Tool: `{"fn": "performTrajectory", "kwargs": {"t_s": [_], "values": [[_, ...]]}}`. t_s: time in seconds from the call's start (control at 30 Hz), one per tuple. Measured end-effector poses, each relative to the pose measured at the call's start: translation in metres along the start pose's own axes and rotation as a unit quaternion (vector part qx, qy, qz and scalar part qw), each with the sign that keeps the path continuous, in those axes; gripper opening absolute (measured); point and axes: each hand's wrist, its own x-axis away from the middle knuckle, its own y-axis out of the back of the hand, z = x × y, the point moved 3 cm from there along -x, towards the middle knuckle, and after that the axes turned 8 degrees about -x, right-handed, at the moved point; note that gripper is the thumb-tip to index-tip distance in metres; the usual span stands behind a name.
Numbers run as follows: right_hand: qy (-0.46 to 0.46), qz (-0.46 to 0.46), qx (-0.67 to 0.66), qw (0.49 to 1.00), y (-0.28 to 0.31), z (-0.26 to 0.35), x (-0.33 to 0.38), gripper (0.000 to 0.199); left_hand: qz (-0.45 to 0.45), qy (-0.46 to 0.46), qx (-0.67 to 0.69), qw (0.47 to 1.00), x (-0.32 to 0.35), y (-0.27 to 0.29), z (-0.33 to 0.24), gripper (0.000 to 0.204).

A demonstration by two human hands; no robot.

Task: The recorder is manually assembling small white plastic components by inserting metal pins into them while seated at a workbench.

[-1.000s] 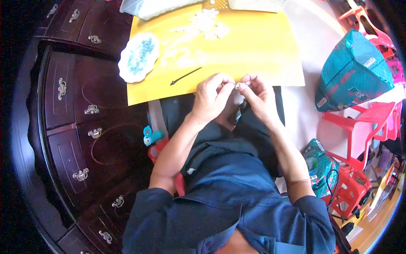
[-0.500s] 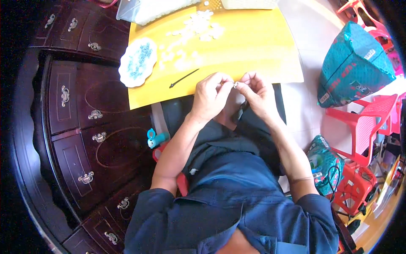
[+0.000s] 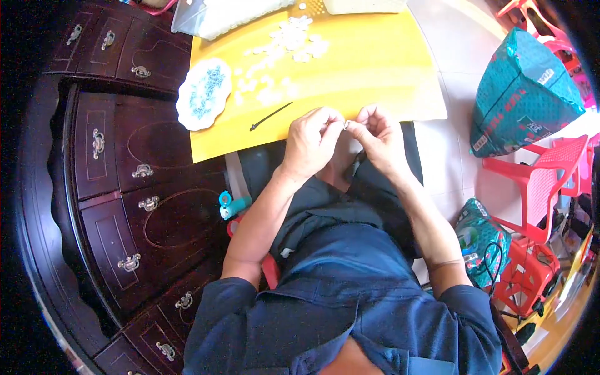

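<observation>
My left hand (image 3: 312, 137) and my right hand (image 3: 378, 137) meet at the near edge of the yellow tabletop (image 3: 369, 81). Between their pinched fingertips sits a small white piece (image 3: 346, 125), too small to name; both hands grip it. Left of my hands, a thin black stick-like tool (image 3: 271, 116) with a thicker near end lies on the yellow surface. A white scalloped plate (image 3: 183, 111) at the table's left edge bears many small blue-grey pieces (image 3: 205, 90). Loose small white pieces (image 3: 294, 36) are strewn over the far middle of the table.
A clear plastic bin (image 3: 187, 19) and a pale container (image 3: 365, 6) stand at the far edge. Dark wooden drawers (image 3: 169, 144) line the left, with a turquoise bottle (image 3: 235, 207) nearby. On the right are a large teal bag (image 3: 519, 100) and a red plastic stool (image 3: 537, 181).
My hands stay nearly in place, still pinching the small white piece, which has turned slightly between the fingertips. The whole view has shifted a little.
</observation>
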Motion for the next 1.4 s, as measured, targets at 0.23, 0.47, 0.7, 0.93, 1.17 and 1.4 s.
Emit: {"fn": "performTrajectory", "kwargs": {"t_s": [0.23,0.47,0.7,0.93,1.17,1.4], "values": [[-0.001,-0.005,-0.015,1.000,-0.001,-0.002,0.001,0.014,0.006,0.023,0.007,1.000,0.001,-0.001,0.007,0.008],[0.026,-0.020,-0.073,0.997,0.001,0.011,-0.005,0.015,-0.009,0.038,0.070,0.997,-0.020,0.014,0.015,0.017],[0.039,-0.047,-0.073,0.995,0.009,0.019,-0.007,0.014,-0.044,-0.068,-0.239,0.968,-0.083,0.023,0.015,0.037],[0.033,-0.053,-0.077,0.995,0.009,0.018,-0.007,0.014,-0.055,-0.093,-0.369,0.923,-0.098,0.009,0.032,0.041],[0.017,-0.058,-0.071,0.996,0.011,0.018,-0.008,0.014,-0.046,-0.087,-0.328,0.939,-0.074,0.007,0.019,0.031],[0.039,-0.057,-0.075,0.995,0.012,0.016,-0.009,0.014,-0.034,-0.112,-0.342,0.932,-0.086,0.003,0.025,0.017]]}}
